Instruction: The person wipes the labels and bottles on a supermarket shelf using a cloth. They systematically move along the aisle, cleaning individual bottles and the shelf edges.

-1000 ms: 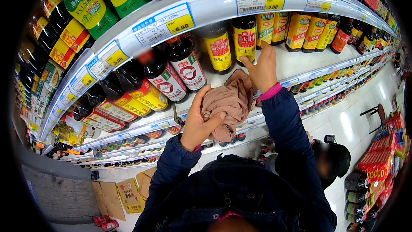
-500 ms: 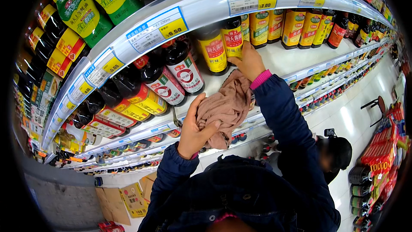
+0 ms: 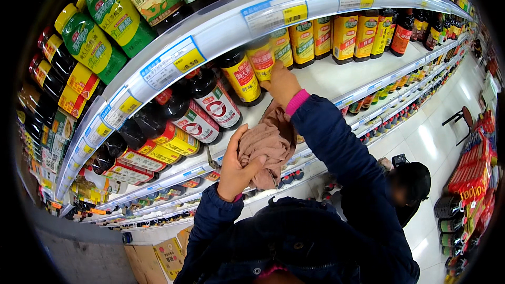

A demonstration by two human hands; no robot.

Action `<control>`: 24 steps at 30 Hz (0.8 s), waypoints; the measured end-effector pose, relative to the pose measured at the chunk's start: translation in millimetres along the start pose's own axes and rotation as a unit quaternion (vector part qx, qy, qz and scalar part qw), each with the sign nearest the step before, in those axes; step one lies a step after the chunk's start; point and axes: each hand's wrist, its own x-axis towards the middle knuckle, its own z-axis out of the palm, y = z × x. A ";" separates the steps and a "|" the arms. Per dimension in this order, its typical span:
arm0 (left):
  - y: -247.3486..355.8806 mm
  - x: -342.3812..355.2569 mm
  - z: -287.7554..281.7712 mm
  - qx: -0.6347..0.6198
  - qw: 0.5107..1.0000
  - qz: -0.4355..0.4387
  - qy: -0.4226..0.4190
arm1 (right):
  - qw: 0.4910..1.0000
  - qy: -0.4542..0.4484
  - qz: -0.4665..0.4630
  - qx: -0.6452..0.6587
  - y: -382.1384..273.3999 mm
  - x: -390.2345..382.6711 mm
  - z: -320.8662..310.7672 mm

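Note:
My left hand (image 3: 236, 165) is closed on a crumpled brown cloth (image 3: 265, 150), thumb lying over its front. The cloth's upper end reaches up beneath my right wrist. Up at the shelf, my right hand (image 3: 284, 85) has its fingers around the lower part of a soy sauce bottle (image 3: 261, 59) with a yellow and red label. That bottle stands upright, its top hidden behind the shelf edge above. Just left of it stands a matching yellow-labelled bottle (image 3: 243, 79), and beyond that come white-labelled dark bottles (image 3: 216, 100).
A curved shelf edge with price tags (image 3: 273, 13) overhangs my hands. Yellow bottles (image 3: 344, 37) line the shelf to the right. Green bottles (image 3: 89, 42) fill the upper shelf. A person in a dark cap (image 3: 413, 184) is low at the right, near a stool (image 3: 463, 121).
The view has shifted, so the shelf and bottles appear farther left and lower. My right hand stays at the same bottle; my left still holds the cloth, bunched a little more.

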 end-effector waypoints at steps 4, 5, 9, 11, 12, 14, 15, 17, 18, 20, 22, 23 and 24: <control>1.0 2.7 3.8 0.005 1.000 -0.001 0.001 | 1.000 0.013 -0.014 -0.010 -7.8 -2.2 9.3; 1.4 1.7 4.5 0.008 1.000 -0.003 0.003 | 1.000 0.013 -0.015 -0.009 -9.9 -3.3 11.9; -0.2 6.6 4.2 0.033 0.999 0.004 -0.004 | 0.999 0.050 -0.017 -0.007 -9.8 3.7 26.7; -0.3 7.7 5.5 0.019 1.000 -0.004 -0.003 | 0.998 0.058 0.008 -0.028 -2.2 12.4 41.4; -1.1 6.2 4.8 0.011 1.000 -0.009 0.003 | 0.999 0.032 0.010 -0.041 -5.2 11.4 37.9; -1.2 3.9 3.0 0.022 1.000 -0.010 0.008 | 0.998 -0.012 0.010 -0.067 -14.2 8.4 24.0; -1.1 3.2 2.8 0.025 1.000 -0.010 0.011 | 0.996 -0.033 0.007 -0.082 -19.1 6.1 10.6; 0.7 3.3 3.4 0.016 1.000 -0.012 0.010 | 0.991 -0.060 -0.001 -0.117 -21.7 4.9 -1.7; 1.3 3.4 3.6 0.011 1.000 -0.013 0.008 | 0.988 -0.067 -0.006 -0.137 -21.2 7.1 -4.8; 0.2 2.3 3.5 0.009 1.000 -0.016 0.010 | 0.983 -0.077 -0.012 -0.165 -19.1 11.5 -5.0; -0.1 1.1 1.5 0.004 1.000 -0.015 0.008 | 0.980 -0.083 -0.011 -0.181 -16.1 15.6 -0.7; -0.2 -0.3 -0.1 0.000 1.000 -0.013 0.006 | 0.978 -0.087 -0.005 -0.188 -17.7 16.7 -1.5; 0.0 -1.7 -1.5 -0.005 1.000 -0.011 0.005 | 0.977 -0.090 0.001 -0.194 -19.4 17.9 -2.6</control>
